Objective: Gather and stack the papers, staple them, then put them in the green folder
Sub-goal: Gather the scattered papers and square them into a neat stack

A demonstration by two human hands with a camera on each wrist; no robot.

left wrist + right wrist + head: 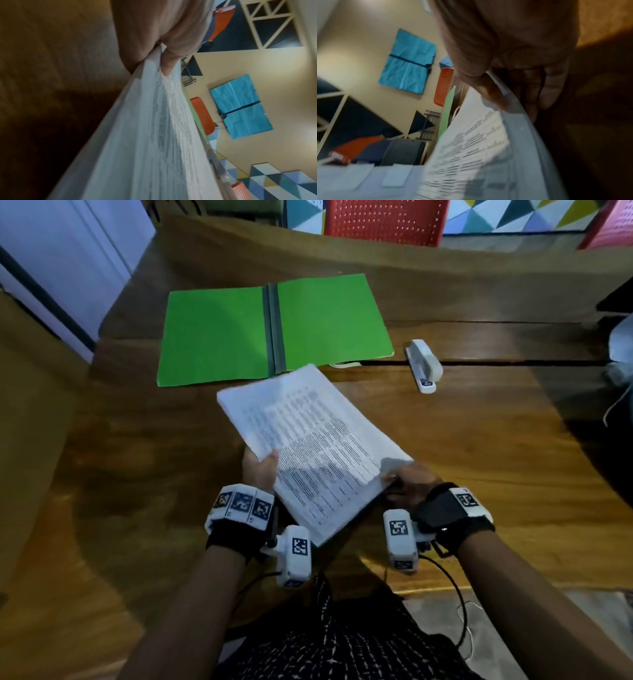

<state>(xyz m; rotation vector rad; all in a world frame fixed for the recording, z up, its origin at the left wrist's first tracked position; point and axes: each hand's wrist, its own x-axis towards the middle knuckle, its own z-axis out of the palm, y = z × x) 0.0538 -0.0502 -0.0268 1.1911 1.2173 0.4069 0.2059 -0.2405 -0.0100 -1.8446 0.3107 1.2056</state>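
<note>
The printed paper stack (313, 446) hangs between both hands, left hand (259, 470) pinching its left edge, right hand (409, 484) gripping the right corner; beyond them lie the green folder (219, 337) and white stapler (423, 365); loose sheets may slip askew before stapling

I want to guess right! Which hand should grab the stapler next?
Probably the right hand. The stapler lies on the table on its side, beyond it, while the left hand can hold the papers.

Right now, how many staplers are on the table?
1: a white plastic stapler lies on the wooden table, right of the open green folder. No other shows.
</note>
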